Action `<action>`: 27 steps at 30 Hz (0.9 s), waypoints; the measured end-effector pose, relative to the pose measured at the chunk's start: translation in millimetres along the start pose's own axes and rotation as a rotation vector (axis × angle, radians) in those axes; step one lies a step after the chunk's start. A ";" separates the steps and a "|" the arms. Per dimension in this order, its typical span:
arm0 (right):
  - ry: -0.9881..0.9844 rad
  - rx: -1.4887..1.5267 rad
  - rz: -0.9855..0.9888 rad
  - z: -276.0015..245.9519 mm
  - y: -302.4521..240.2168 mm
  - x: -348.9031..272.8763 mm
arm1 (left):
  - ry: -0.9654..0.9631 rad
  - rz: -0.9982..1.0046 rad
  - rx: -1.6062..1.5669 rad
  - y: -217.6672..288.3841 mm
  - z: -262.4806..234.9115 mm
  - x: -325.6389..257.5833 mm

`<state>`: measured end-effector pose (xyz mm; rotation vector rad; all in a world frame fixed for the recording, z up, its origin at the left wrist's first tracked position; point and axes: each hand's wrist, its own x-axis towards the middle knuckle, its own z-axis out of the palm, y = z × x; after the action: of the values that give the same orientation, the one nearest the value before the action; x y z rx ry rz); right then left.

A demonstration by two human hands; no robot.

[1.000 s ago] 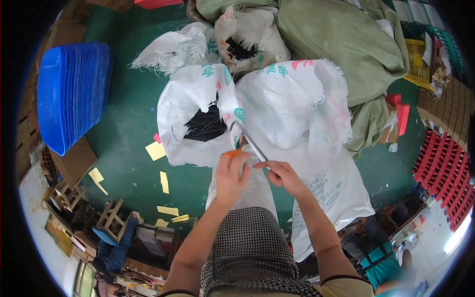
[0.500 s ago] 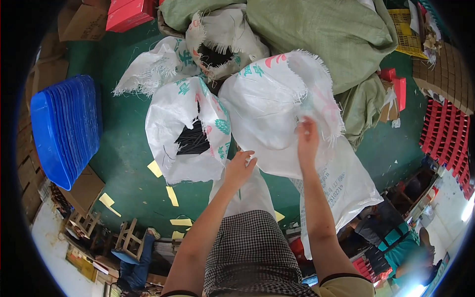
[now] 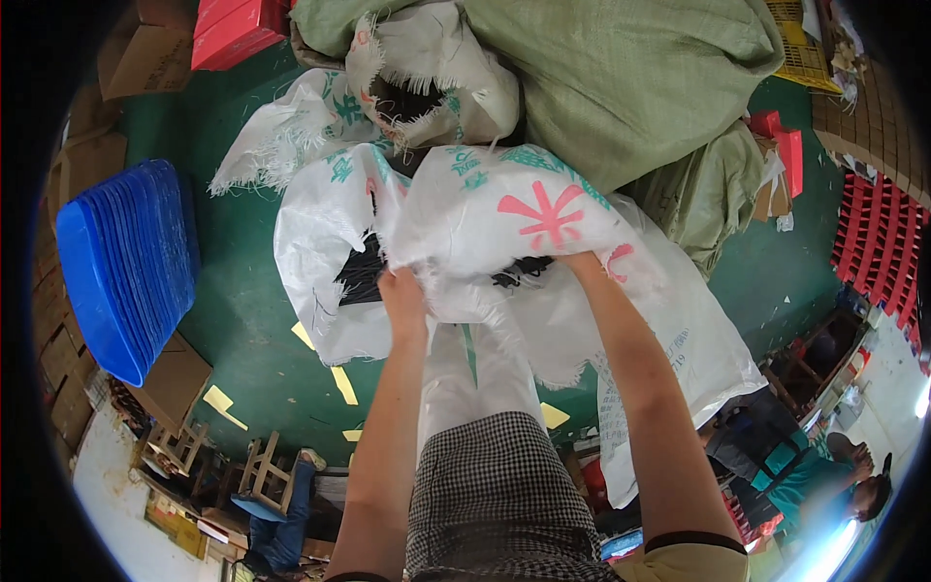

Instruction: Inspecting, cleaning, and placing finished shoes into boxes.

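Observation:
In front of me a white woven sack (image 3: 465, 218) with green and pink print gapes toward me, and black strip-like pieces (image 3: 524, 273) show in its mouth. My left hand (image 3: 401, 291) is closed on the frayed rim at the mouth's left side. At the right side, my right hand (image 3: 579, 264) reaches under the raised rim; its fingers are hidden by the sack. Close by on the left stands another open white sack (image 3: 305, 262), with thin black pieces (image 3: 359, 272) inside it.
A third open sack (image 3: 465, 68) and large green sacks (image 3: 630, 87) stand behind. Stacked blue trays (image 3: 126, 272) are at left. A flattened white sack (image 3: 679, 359) lies at right. Yellow scraps (image 3: 343, 384) dot the green floor (image 3: 242, 301). Another person (image 3: 800, 480) is at lower right.
The sack's mouth has opened toward me, exposing black pieces and a pink print. My left hand has moved left and closed on the rim; my right hand has gone under the edge.

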<state>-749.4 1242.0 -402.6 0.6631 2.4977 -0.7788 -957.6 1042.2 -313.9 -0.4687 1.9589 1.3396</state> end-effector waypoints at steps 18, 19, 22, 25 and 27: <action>0.268 -0.194 0.308 151.8 167.3 86.4 | -0.401 0.212 -0.225 -2.7 -39.1 -140.2; 0.217 -0.038 0.339 174.1 118.4 99.3 | -0.395 0.271 -0.059 -35.4 -66.6 -149.6; 0.044 0.164 0.409 179.2 44.8 73.6 | -0.597 -0.097 0.332 -117.9 -103.4 -147.0; -0.014 0.177 0.376 153.5 10.8 59.9 | -0.579 -0.176 0.349 -177.1 -114.7 -119.7; -0.076 0.222 0.349 153.4 -28.7 58.4 | -0.500 -0.253 0.357 -220.9 -132.4 -110.4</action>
<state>-771.3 1145.1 -536.3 1.0889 2.1613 -0.9311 -786.5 823.4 -350.8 -0.1756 1.6065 0.8234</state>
